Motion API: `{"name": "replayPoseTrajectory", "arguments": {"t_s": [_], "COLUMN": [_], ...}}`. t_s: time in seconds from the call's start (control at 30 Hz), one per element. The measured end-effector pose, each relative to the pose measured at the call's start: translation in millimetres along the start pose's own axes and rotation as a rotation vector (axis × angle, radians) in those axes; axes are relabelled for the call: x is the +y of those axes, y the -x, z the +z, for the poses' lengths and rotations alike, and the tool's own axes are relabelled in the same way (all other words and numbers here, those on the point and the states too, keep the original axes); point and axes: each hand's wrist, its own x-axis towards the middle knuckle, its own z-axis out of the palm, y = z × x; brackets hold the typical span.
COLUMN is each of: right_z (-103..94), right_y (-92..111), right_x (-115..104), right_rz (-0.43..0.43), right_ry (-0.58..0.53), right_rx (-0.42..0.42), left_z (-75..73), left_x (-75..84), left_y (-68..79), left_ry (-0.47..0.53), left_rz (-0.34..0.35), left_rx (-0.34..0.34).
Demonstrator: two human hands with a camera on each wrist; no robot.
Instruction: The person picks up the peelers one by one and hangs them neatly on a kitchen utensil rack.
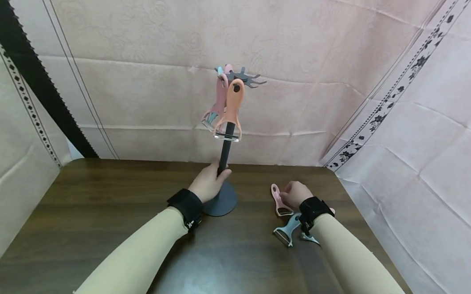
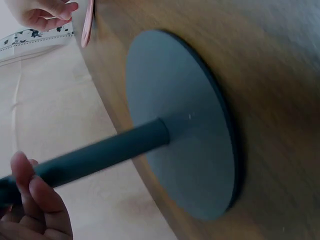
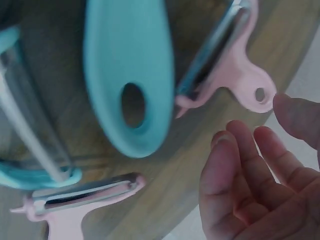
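A dark stand with a round base (image 1: pixel 220 202) and a slim pole (image 2: pixel 100 152) stands on the table, its pole tilted in the head view. My left hand (image 1: pixel 208 182) grips the pole low down, fingers curled round it. From the hooks at its top hang an orange peeler (image 1: pixel 233 103), a pink peeler (image 1: pixel 220 94) and partly hidden others. My right hand (image 1: pixel 295 193) is over the table beside a pink peeler (image 1: pixel 277 198), fingers loosely bent and holding nothing. Blue peelers (image 1: pixel 290 226) lie nearer me; another pink peeler (image 3: pixel 75 215) shows in the right wrist view.
The brown wooden table (image 1: pixel 145 258) spreads under both arms. A pale patterned cloth (image 1: pixel 156 80) hangs behind it, with more cloth at either side. Several bare hooks (image 1: pixel 252 78) stick out on the right of the stand's top.
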Motion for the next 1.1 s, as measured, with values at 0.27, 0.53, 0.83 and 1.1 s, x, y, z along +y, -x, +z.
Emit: {"name": "replayPoseTrajectory", "arguments": {"t_s": [0.27, 0.53, 0.83, 1.1], "right_z": [12.9, 19.7, 18.4, 20.6], "right_y": [3, 7, 10, 18], "right_x": [7, 2, -9, -27], "right_rz": [0.001, 0.027, 0.028, -0.007], "right_ry": [0.041, 0.022, 0.184, 0.339], "right_rx": [-0.047, -0.075, -0.038, 0.021], "left_z": [22.2, 30.1, 26.8, 27.8], "left_x": [-8.9, -14.2, -11.3, -11.1], "left_y": [-3.2, -3.7, -1.1, -1.7], "left_ry": [-0.071, -0.140, -0.159, -0.172], "left_rz": [-0.007, 0.014, -0.005, -0.027], "left_rx": [0.109, 0.183, 0.173, 0.164]}}
